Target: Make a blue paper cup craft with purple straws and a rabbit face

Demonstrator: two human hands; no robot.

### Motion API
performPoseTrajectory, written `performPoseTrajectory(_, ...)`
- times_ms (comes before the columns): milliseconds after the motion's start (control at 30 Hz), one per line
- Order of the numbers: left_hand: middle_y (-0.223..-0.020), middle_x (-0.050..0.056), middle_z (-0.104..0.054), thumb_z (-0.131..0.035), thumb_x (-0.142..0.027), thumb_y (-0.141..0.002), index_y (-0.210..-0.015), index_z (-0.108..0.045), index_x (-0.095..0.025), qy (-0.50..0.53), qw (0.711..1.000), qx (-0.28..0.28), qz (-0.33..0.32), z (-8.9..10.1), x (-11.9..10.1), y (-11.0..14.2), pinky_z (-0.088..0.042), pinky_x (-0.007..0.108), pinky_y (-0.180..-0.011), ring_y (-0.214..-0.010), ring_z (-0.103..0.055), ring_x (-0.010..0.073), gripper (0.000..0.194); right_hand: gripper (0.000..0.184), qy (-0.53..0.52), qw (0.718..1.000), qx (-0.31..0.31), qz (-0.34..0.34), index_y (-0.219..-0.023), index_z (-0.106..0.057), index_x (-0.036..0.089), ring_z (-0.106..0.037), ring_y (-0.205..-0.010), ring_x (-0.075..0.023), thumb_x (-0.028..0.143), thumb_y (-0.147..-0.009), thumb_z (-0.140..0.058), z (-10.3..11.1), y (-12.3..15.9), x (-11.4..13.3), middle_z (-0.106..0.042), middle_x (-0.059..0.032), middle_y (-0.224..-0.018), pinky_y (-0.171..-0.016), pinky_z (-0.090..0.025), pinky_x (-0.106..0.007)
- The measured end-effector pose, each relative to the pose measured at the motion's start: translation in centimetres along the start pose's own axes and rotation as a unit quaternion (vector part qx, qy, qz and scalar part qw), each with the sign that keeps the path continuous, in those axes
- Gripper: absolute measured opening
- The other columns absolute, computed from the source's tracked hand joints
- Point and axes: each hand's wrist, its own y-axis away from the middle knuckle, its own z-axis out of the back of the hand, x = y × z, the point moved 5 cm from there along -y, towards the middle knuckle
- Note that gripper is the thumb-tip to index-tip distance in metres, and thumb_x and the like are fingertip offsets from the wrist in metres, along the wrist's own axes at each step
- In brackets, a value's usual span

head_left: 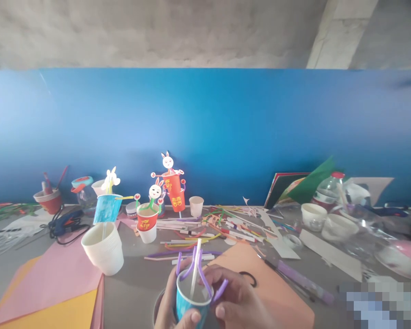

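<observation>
My left hand (169, 301) is wrapped around a blue paper cup (187, 307) with a white rim, tilted so its inside shows. A white straw (196, 269) stands up out of the cup. Bent purple pipe cleaners (205, 281) curve over the rim on both sides. My right hand (234, 294) is closed at the cup's right side, its fingers at the rim around the purple pipe cleaner there. The fingertips' exact hold is partly hidden. Behind the left hand a round container edge (156, 307) shows at the bottom.
Finished-looking bunny cups, one red (147, 217) and a red stack (176, 196), stand behind. A blue cup figure (108, 208) rises from stacked white cups (104, 251). Coloured paper (55, 278), markers (241, 234), a glue gun (66, 223) and a plastic bottle (329, 189) lie around.
</observation>
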Motion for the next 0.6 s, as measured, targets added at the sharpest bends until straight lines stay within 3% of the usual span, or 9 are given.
performPoseTrajectory(100, -0.118, 0.012, -0.074, -0.085, -0.052, -0.068, -0.136, -0.057, -0.026, -0.020, 1.000, 0.009, -0.020, 0.0, -0.1, -0.1, -0.050, 0.039, -0.097, -0.115, -0.065, 0.0369, 0.078, 0.029, -0.003, 1.000, -0.028, 0.013, -0.090, -0.076, 0.023, -0.056, -0.066, -0.0108, 0.036, -0.068, -0.090, -0.7, 0.2, 1.0, -0.066, -0.0028, -0.100, -0.068, -0.048, -0.028)
performPoseTrajectory(367, -0.124, 0.014, -0.072, -0.081, -0.057, -0.071, -0.141, -0.046, -0.021, -0.172, 0.981, -0.003, -0.084, 1.1, 0.8, -0.1, -0.049, 0.035, -0.097, -0.113, -0.067, 0.0349, 0.086, 0.022, 0.082, 0.989, -0.121, 0.016, -0.075, -0.064, 0.019, -0.053, -0.068, -0.0144, 0.036, -0.078, -0.078, -1.7, 0.9, 2.6, -0.057, -0.0007, -0.086, -0.058, -0.042, -0.025)
performPoseTrajectory(600, -0.135, 0.015, -0.067, -0.077, -0.057, -0.075, -0.142, -0.047, -0.020, -0.228, 0.966, 0.001, -0.121, 1.5, 0.9, 0.1, -0.047, 0.035, -0.101, -0.125, -0.061, 0.0373, 0.082, 0.030, 0.136, 0.984, -0.112, 0.001, -0.065, -0.063, 0.018, -0.048, -0.054, -0.0089, 0.040, -0.070, -0.083, -1.4, 0.0, 2.4, -0.055, 0.0007, -0.080, -0.045, -0.037, -0.021)
